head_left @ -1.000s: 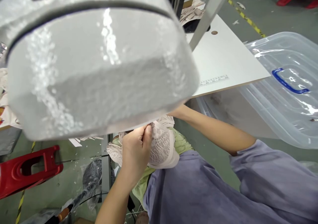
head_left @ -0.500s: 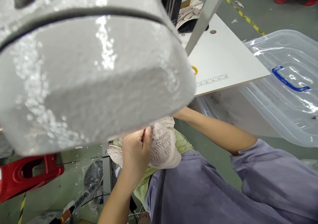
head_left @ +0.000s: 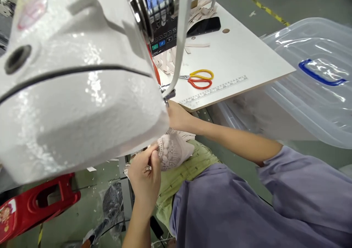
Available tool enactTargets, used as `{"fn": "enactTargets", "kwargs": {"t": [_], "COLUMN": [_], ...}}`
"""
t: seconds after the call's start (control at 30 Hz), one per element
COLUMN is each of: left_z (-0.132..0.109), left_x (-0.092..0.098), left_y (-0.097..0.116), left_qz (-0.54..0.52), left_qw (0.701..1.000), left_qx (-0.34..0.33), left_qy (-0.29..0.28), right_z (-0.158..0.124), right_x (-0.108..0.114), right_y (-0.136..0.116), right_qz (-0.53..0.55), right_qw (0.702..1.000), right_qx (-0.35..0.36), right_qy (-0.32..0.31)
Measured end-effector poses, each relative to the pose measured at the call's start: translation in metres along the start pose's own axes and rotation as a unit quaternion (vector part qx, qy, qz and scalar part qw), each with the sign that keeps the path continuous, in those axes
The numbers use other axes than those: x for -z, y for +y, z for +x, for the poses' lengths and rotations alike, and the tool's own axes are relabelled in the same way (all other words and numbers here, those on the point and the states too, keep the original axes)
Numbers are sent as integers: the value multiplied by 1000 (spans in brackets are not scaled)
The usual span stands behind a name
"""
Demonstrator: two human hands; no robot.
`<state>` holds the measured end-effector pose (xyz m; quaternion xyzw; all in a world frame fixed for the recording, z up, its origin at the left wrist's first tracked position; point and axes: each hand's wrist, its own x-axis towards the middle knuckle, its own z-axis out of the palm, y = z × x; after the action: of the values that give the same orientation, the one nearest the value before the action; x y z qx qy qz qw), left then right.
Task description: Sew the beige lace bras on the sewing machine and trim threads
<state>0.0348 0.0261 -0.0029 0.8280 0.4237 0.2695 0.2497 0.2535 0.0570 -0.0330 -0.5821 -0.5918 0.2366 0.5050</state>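
Pale lace fabric (head_left: 172, 153) was pinched by the left hand (head_left: 144, 171); the grip of the partly hidden right hand (head_left: 178, 117) could not be told; scissors (head_left: 190, 77) lay beyond it.

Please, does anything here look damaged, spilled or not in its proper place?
Slightly, yes: pale scraps litter the floor, and strips lie jumbled on the table near the phone; both look untidy. The lace cloth in the left hand shows no clear damage, though partly hidden.
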Motion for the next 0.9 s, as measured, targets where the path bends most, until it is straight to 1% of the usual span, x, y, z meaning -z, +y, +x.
{"fn": "enactTargets", "kwargs": {"t": [0.17,0.5,0.7,0.9], "left_z": [-2,-2,-3,-10], "left_x": [0,-3,-5,-4], "left_y": [-4,-5,-6,-18], "left_qz": [11,30,36,53], "left_qw": [1000,998,999,999], "left_qx": [-8,-42,-33,0], "left_qy": [24,22,13,6], "right_z": [0,-3,-4,-4], "right_x": [-3,1,5,6], "right_y": [-1,-4,-9,-2], "right_qz": [-25,-1,45,42], "right_qw": [1000,1000,999,999], "right_qx": [6,-1,-15,1], "right_qy": [6,19,8,7]}}
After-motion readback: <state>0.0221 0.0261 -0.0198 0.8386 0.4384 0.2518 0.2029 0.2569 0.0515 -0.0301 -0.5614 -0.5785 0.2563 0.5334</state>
